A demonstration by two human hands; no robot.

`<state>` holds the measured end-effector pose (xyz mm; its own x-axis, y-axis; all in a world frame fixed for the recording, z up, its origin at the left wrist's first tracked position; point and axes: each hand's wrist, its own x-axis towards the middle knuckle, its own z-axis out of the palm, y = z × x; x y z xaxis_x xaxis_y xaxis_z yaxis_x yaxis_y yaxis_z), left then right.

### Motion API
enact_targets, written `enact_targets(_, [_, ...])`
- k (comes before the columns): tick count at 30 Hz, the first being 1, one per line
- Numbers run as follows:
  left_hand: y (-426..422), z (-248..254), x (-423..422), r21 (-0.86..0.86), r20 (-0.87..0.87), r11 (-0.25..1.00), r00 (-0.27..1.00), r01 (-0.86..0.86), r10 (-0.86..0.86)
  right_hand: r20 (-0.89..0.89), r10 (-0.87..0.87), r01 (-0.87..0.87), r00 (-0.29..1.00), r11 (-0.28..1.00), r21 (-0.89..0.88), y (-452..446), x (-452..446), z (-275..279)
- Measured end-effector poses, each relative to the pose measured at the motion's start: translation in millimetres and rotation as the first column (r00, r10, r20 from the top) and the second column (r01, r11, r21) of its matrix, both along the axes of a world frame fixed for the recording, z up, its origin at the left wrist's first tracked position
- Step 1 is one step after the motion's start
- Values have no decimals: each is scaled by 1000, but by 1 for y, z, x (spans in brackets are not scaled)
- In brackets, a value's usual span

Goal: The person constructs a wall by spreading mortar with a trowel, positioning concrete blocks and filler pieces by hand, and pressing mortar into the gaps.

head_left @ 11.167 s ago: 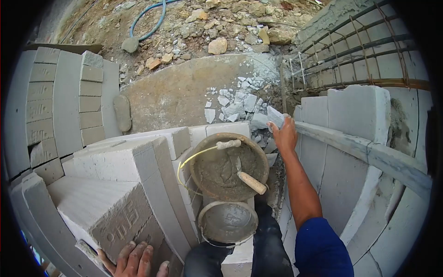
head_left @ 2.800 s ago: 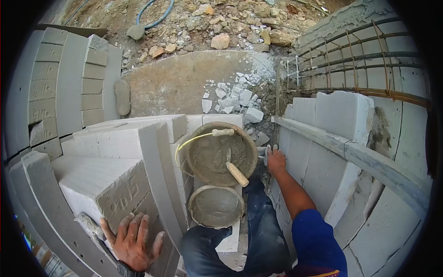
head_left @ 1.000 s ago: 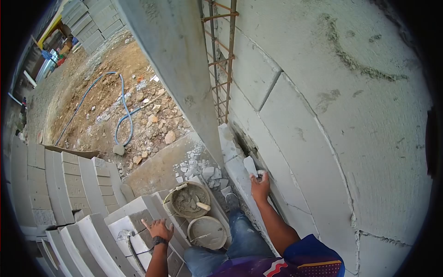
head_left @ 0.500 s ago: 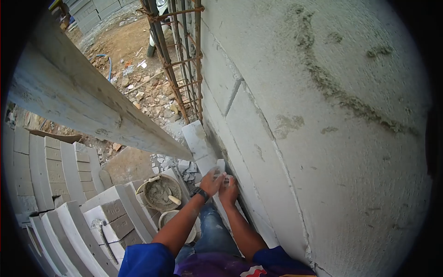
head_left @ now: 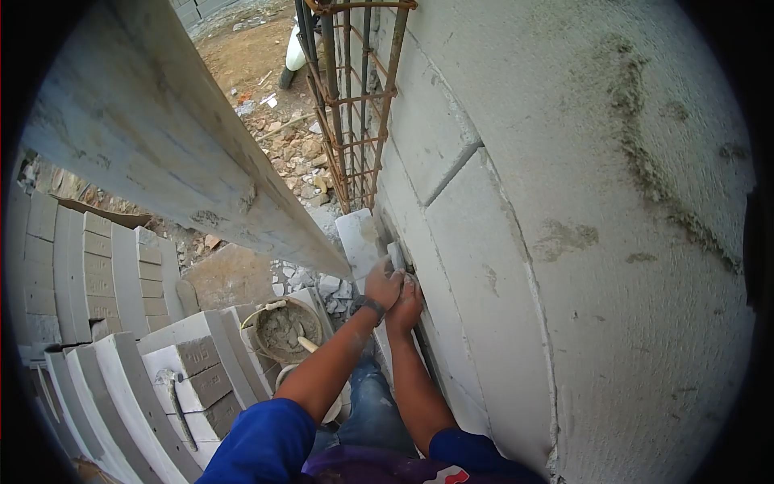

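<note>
A small pale block piece (head_left: pixel 396 256) stands out at the gap between the low block course (head_left: pixel 360 242) and the tall block wall (head_left: pixel 500 266). My left hand (head_left: pixel 382 282), with a dark watch on its wrist, is closed at the near end of this piece. Right beside it, my right hand (head_left: pixel 405 305) has its fingers curled against the wall side of the gap. The two hands touch, and the fingertips are partly hidden, so what the right one grips cannot be made out.
A long grey beam (head_left: pixel 185 145) slants across the upper left. Tied rebar (head_left: pixel 355 121) rises beside the wall. A mortar bucket (head_left: pixel 282 331) with a trowel stands left of my legs, near stacked blocks (head_left: pixel 181 363) and a hooked tool (head_left: pixel 176 403). Rubble (head_left: pixel 302 278) lies beyond.
My left hand has left the stacked blocks and joined my right hand at the gap. The piece earlier held up in my right hand is now down by the wall. The view has swung toward the wall.
</note>
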<state>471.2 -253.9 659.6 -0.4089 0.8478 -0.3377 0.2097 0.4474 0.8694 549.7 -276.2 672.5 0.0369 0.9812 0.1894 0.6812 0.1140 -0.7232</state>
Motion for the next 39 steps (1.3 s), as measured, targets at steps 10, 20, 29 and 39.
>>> enact_targets(10, [4, -28, -16, 51, 158, 996, 984, 75, -82, 114, 60, -40, 992, 985, -166, 10, -14, -22])
enact_targets(20, [-38, -6, -7, 70, 193, 997, 981, 15, -28, 112, 125, -92, 986, 960, -265, -8, 2, -33])
enact_targets(29, [-160, 5, -3, -3, 316, 992, 941, -129, 123, 32, 235, -229, 971, 965, -128, 25, -14, -45])
enact_targets(39, [-250, -4, -30, -236, 357, 972, 928, -16, 102, -86, 234, -233, 968, 726, -646, 86, -39, -65])
